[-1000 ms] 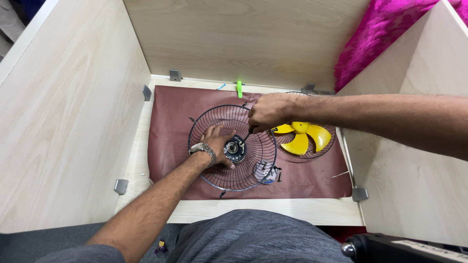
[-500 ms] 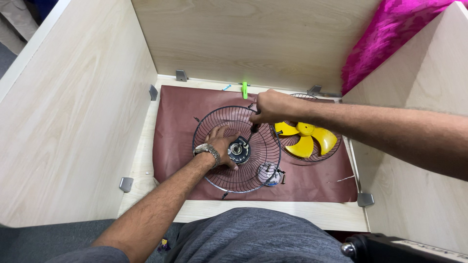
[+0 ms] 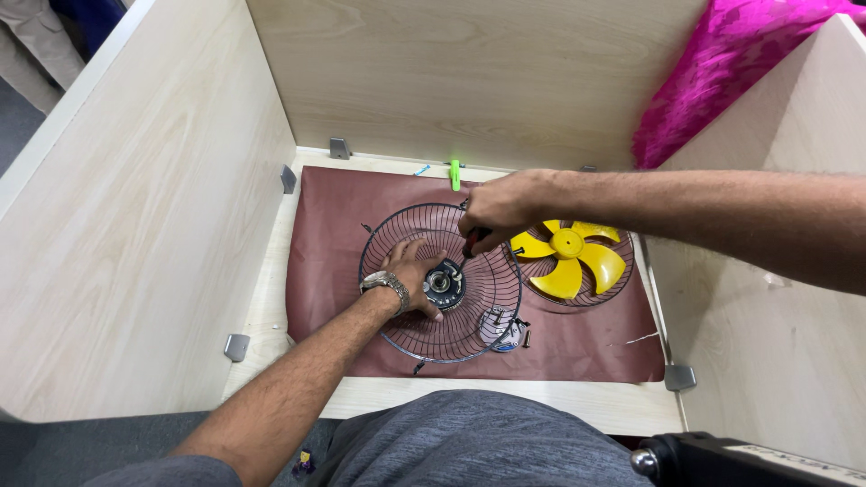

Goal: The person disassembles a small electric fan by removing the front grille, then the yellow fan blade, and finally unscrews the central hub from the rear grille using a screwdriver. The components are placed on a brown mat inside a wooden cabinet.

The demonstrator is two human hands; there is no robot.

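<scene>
Two hands meet mid-frame: left hand (image 3: 413, 273) flat, fingers spread, on wire fan guard (image 3: 440, 281); right hand (image 3: 505, 204) pinches screwdriver (image 3: 471, 243) just above-right of hub.

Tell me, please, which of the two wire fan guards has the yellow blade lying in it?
The right-hand guard, mostly hidden beneath the yellow blade. The larger-looking guard under the left hand holds only a dark hub.

The fan guard (image 3: 440, 281) at the centre of the frame is showing thin dark metal wire with a dull sheen. The yellow fan blade (image 3: 568, 259) to its right is looking like smooth, glossy plastic. Both are lying on a matt brown mat (image 3: 329, 243), paper-like, over pale wood-grain panels (image 3: 469, 81). The cloth (image 3: 722, 81) at upper right is shining magenta.
</scene>
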